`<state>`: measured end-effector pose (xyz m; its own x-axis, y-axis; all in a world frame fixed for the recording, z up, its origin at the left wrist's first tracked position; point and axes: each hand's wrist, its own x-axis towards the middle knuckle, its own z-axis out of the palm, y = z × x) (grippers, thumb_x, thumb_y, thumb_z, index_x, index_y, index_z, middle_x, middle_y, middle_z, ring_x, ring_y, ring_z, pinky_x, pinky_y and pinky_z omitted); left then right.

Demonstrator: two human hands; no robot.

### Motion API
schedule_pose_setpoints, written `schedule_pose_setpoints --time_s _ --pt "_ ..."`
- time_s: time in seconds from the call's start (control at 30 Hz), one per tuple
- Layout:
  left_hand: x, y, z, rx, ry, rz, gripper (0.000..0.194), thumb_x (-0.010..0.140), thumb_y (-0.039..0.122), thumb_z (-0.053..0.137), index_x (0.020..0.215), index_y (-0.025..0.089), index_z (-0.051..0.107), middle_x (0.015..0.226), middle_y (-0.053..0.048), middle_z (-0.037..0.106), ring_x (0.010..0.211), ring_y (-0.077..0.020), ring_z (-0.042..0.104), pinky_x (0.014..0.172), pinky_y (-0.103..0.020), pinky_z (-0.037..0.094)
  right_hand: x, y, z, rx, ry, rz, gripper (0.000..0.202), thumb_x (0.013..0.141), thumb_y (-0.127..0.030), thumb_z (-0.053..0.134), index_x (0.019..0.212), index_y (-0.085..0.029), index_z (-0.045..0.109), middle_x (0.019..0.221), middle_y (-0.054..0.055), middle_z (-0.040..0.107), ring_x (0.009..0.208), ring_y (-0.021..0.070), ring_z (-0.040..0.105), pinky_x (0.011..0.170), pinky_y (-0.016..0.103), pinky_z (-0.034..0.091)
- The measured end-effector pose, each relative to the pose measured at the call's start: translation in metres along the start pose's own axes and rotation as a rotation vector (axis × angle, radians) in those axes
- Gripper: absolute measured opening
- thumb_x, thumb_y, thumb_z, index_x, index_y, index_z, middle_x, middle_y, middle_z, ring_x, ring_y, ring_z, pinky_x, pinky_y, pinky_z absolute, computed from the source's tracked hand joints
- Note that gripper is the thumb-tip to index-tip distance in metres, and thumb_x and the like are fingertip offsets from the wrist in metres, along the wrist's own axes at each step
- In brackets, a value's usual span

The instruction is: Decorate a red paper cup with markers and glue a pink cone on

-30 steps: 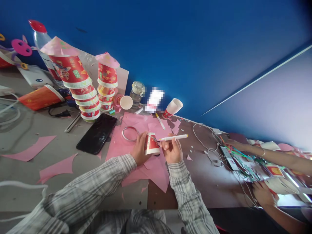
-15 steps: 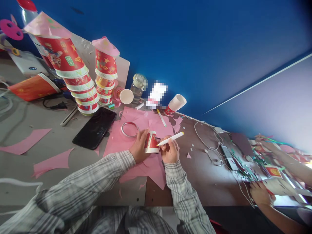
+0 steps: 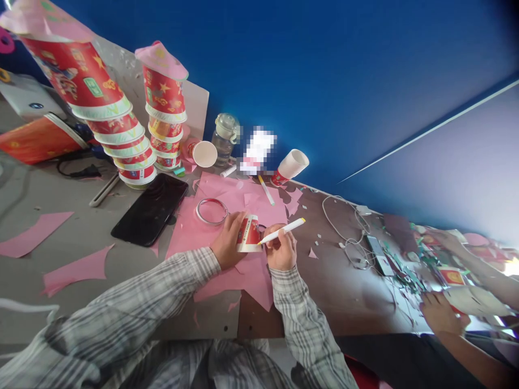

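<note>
My left hand is wrapped round a small red and white paper cup piece, held over pink paper. A white marker with yellow ends is pinched in my right hand, its tip at the right edge of the cup piece. Just behind my left hand, a round ring lies on the pink sheets. Another marker rests farther back on the paper.
Two towers of red cups stand at the back left, near a black phone. A glass bottle and stacked cups are by the wall. At the right, another person's hand is beside cables and scraps.
The view has shifted, so the towers and phone appear farther left. The marker tip is slightly lower along the cup piece's edge. Both hands keep their holds.
</note>
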<state>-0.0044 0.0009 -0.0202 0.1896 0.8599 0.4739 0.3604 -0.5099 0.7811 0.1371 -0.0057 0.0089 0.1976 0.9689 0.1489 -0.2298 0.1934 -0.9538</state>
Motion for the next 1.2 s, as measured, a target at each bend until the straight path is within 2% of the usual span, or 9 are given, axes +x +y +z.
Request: schedule_pose_setpoints --time_s 0.17,0.3,0.37,0.5,0.6,0.7,0.83,1.07,1.2 --pt "-0.001 -0.002 0.000 -0.017 -0.016 -0.015 0.087 0.062 0.028 0.068 0.131 0.019 0.016 0.123 -0.015 0.037 0.115 -0.0276 0.039 0.097 -0.048 0.039 0.018 0.010 -0.010 0.015 0.152 0.014 0.029 0.077 -0.049 0.054 0.086 -0.021 0.055 0.045 -0.010 0.043 0.037 0.0066 0.032 0.045 0.023 0.038" --pt "0.000 -0.002 0.000 -0.032 -0.020 -0.034 0.087 0.061 0.028 0.068 0.131 0.019 0.016 0.123 -0.016 0.036 0.115 -0.0285 0.038 0.096 -0.050 0.039 0.026 0.020 -0.019 -0.104 0.259 -0.095 0.040 0.073 -0.046 0.060 0.101 -0.019 0.054 0.069 -0.002 0.060 0.042 0.0061 0.041 0.047 0.026 0.041" --pt "0.000 -0.002 0.000 -0.035 -0.022 -0.038 0.086 0.062 0.029 0.067 0.131 0.019 0.016 0.123 -0.016 0.037 0.115 -0.0290 0.038 0.096 -0.051 0.039 0.027 0.022 -0.023 -0.177 0.240 -0.109 0.040 0.073 -0.043 0.059 0.104 -0.017 0.053 0.072 -0.001 0.061 0.043 0.0076 0.045 0.047 0.027 0.043" --pt "-0.001 -0.004 0.001 -0.036 -0.019 -0.046 0.088 0.061 0.029 0.068 0.131 0.020 0.016 0.123 -0.016 0.037 0.114 -0.0297 0.040 0.095 -0.050 0.040 0.031 0.020 -0.029 -0.352 0.204 -0.111 0.039 0.078 -0.038 0.048 0.108 -0.015 0.049 0.056 -0.004 0.056 0.039 0.0098 0.043 0.043 0.025 0.038" --pt "-0.002 -0.007 0.002 -0.035 -0.018 -0.049 0.089 0.060 0.030 0.069 0.131 0.021 0.016 0.124 -0.015 0.036 0.115 -0.0296 0.040 0.095 -0.050 0.040 0.046 0.015 -0.034 -0.482 0.182 -0.126 0.038 0.075 -0.035 0.050 0.107 -0.015 0.050 0.060 -0.002 0.058 0.045 0.0121 0.050 0.049 0.028 0.044" --pt "-0.002 -0.008 0.004 -0.040 -0.009 -0.044 0.089 0.060 0.033 0.068 0.131 0.020 0.016 0.124 -0.016 0.036 0.115 -0.0298 0.039 0.096 -0.050 0.040 0.073 0.012 -0.037 -0.612 0.178 -0.158 0.036 0.071 -0.028 0.053 0.105 -0.015 0.052 0.065 -0.001 0.060 0.061 0.0156 0.056 0.065 0.034 0.048" --pt "-0.002 -0.008 0.005 -0.049 0.006 -0.030 0.087 0.062 0.034 0.067 0.131 0.020 0.016 0.124 -0.018 0.037 0.116 -0.0331 0.039 0.094 -0.056 0.039 0.111 0.022 -0.036 -0.788 0.124 -0.189 0.038 0.067 -0.015 0.055 0.105 -0.017 0.054 0.077 0.001 0.062 0.078 0.0175 0.054 0.084 0.037 0.042" --pt "-0.002 -0.007 0.004 -0.068 0.005 -0.025 0.089 0.061 0.032 0.067 0.132 0.025 0.013 0.124 -0.018 0.039 0.116 -0.0349 0.040 0.091 -0.060 0.040 0.139 0.044 -0.028 -0.941 0.003 -0.207 0.046 0.055 -0.006 0.061 0.099 -0.019 0.057 0.086 0.003 0.061 0.085 0.0211 0.048 0.088 0.041 0.037" --pt "-0.002 -0.005 0.003 -0.066 0.007 -0.037 0.085 0.064 0.032 0.065 0.132 0.023 0.014 0.124 -0.018 0.039 0.116 -0.0336 0.040 0.093 -0.058 0.041 0.146 0.046 -0.026 -0.990 -0.032 -0.216 0.044 0.055 -0.003 0.061 0.095 -0.020 0.059 0.085 0.003 0.060 0.083 0.0206 0.049 0.086 0.039 0.037"
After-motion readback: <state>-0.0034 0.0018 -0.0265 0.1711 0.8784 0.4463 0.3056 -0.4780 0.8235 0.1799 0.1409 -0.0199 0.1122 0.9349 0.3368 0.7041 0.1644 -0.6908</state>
